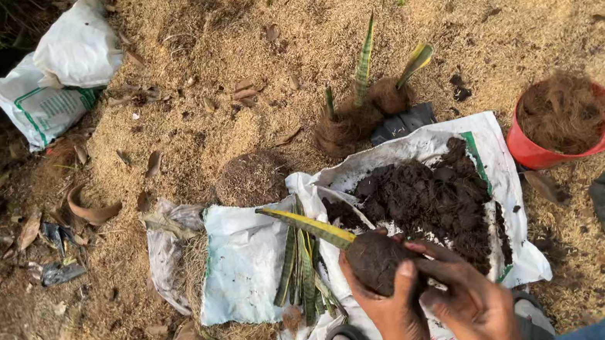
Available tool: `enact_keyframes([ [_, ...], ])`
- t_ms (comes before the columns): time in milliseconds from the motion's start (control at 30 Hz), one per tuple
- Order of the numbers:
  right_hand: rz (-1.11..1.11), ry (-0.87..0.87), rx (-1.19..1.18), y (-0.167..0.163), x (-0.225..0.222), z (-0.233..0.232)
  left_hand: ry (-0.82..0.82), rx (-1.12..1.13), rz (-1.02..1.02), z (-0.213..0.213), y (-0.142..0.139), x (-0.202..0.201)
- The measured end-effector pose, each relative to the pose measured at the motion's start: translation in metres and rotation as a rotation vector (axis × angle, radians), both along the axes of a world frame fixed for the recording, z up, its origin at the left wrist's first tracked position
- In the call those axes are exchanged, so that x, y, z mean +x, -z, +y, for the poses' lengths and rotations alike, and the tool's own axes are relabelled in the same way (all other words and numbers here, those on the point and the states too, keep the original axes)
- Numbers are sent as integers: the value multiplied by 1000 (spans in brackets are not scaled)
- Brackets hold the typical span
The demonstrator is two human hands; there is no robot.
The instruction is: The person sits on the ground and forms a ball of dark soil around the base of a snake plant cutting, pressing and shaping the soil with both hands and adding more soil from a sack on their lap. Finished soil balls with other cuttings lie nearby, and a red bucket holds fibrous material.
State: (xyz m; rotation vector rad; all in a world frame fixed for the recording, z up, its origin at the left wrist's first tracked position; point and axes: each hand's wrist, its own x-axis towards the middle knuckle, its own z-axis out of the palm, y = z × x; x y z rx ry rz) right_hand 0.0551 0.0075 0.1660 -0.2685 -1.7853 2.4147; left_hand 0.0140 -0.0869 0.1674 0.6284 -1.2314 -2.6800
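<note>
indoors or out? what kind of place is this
Outdoors, likely a garden or nursery potting spot: bare ground strewn with tan husk mulch, dark soil heaped on a white woven sack, and a red plastic pot of brown coconut fibre.

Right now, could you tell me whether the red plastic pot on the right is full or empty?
Full: the red plastic pot is heaped to its rim with brown coconut fibre.

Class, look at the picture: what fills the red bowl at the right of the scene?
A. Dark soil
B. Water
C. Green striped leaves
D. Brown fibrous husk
D. The red bowl holds a heap of brown, stringy fibre; the dark soil lies on the white sack instead, and the striped leaves lie on another sack to its left.
</note>
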Motion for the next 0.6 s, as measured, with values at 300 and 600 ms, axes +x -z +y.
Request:
enact_keyframes([
  [300, 132, 36, 238, 11, -18, 10, 45, 45, 108, 4, 4, -9],
  [600, -28, 26, -172, 1, -21, 7, 9, 114, 91, -1, -11, -18],
])
